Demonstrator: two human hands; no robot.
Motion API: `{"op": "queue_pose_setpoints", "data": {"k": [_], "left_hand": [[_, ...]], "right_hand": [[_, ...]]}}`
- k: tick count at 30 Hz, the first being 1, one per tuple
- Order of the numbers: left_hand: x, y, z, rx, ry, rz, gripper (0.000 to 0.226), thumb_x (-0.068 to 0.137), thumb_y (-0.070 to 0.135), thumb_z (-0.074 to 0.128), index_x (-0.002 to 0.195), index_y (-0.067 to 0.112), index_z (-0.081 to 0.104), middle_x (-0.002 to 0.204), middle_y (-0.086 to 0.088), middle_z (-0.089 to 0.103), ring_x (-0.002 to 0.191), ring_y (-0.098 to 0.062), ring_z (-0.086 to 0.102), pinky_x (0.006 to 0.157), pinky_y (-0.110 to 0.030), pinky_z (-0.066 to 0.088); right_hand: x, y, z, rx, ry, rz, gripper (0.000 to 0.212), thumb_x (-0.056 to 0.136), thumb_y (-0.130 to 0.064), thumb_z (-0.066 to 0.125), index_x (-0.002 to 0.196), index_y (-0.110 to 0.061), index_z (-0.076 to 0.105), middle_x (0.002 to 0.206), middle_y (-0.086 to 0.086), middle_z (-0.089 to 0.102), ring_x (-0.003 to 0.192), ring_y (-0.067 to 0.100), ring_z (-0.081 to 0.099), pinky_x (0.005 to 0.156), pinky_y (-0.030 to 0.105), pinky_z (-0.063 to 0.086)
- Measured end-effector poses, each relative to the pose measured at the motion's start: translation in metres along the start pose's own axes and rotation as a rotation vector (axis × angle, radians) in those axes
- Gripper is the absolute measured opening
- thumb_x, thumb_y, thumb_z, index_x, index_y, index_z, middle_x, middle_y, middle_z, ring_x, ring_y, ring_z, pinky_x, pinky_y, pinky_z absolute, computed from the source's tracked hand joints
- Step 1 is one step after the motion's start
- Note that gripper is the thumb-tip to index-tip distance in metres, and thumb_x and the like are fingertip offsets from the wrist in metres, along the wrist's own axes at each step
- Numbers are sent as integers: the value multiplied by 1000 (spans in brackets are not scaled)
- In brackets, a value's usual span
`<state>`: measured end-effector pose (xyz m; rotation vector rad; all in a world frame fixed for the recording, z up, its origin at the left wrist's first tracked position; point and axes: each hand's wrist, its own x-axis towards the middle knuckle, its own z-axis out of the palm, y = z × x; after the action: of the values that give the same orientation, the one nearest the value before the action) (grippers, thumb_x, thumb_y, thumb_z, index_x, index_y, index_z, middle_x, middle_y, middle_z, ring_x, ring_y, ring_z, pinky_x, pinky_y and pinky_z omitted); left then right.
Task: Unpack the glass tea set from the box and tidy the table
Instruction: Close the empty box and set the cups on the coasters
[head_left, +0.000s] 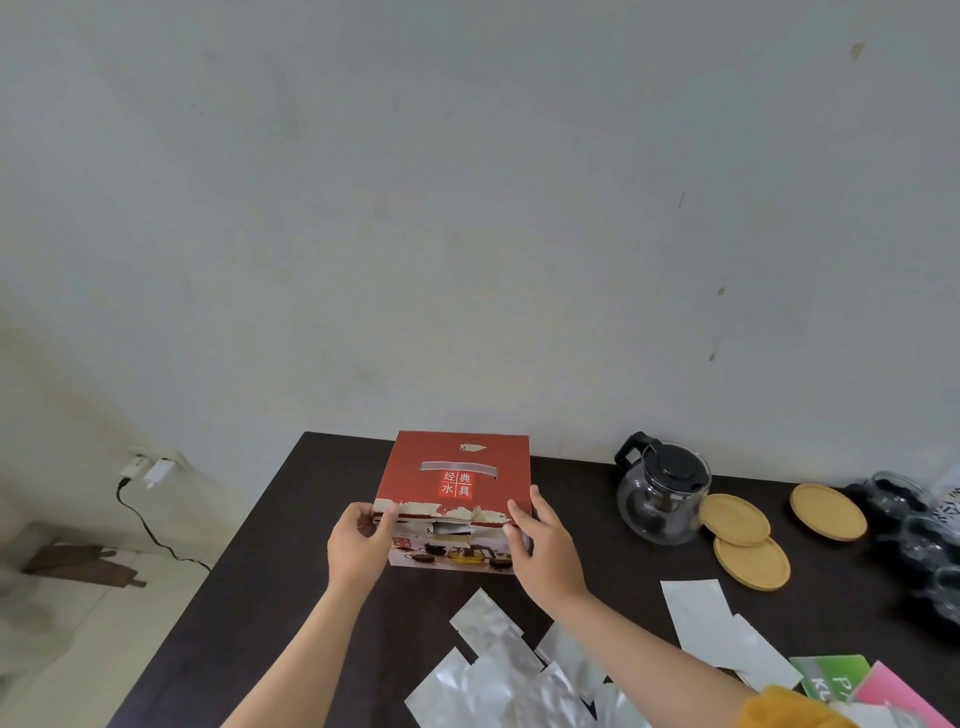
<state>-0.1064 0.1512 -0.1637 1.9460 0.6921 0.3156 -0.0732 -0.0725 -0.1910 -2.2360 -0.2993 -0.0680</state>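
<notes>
A red cardboard box (457, 475) with white characters and a torn front flap stands near the back of the dark table (291, 587). My left hand (361, 545) grips its front left corner, thumb on the lid edge. My right hand (545, 545) holds the front right corner. To the right stands a glass teapot (662, 491) with a black lid and handle. Three round wooden coasters (750, 540) lie beside it. Several glass cups (909, 519) sit at the far right edge.
Several silvery foil pouches (498, 670) lie on the table in front of me, two white ones (722, 629) to the right. Green and pink packets (872, 686) are at the lower right. A charger and cable (156, 475) hang at the wall on the left.
</notes>
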Motion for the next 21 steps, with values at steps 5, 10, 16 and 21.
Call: {"op": "queue_pose_setpoints", "data": {"k": [5, 10, 16, 21], "left_hand": [[2, 5, 1, 38, 12, -47, 28, 88, 33, 64, 102, 10, 55, 94, -3, 62, 81, -17, 60, 68, -26, 49], [-6, 14, 4, -51, 89, -88, 33, 86, 28, 67, 105, 14, 44, 92, 2, 55, 83, -16, 56, 69, -25, 47], [-7, 10, 10, 56, 87, -34, 13, 91, 22, 60, 86, 13, 52, 82, 0, 61, 72, -18, 60, 58, -30, 50], [-6, 12, 13, 90, 86, -44, 9, 90, 20, 60, 83, 16, 56, 82, -2, 63, 69, -18, 61, 60, -32, 51]], "right_hand": [[3, -2, -1, 7, 1, 18, 42, 97, -27, 52, 137, -16, 50, 156, 3, 27, 143, 18, 27, 108, 27, 35], [5, -6, -1, 16, 8, 38, 42, 96, -26, 54, 136, -15, 51, 155, 3, 30, 143, 19, 29, 109, 26, 34], [6, -11, -2, -49, -39, 60, 42, 98, -28, 50, 138, -16, 49, 156, 4, 27, 144, 20, 26, 110, 28, 32], [10, -19, -9, -160, -121, 78, 43, 100, -29, 45, 140, -15, 46, 158, 4, 21, 145, 21, 23, 111, 29, 31]]}}
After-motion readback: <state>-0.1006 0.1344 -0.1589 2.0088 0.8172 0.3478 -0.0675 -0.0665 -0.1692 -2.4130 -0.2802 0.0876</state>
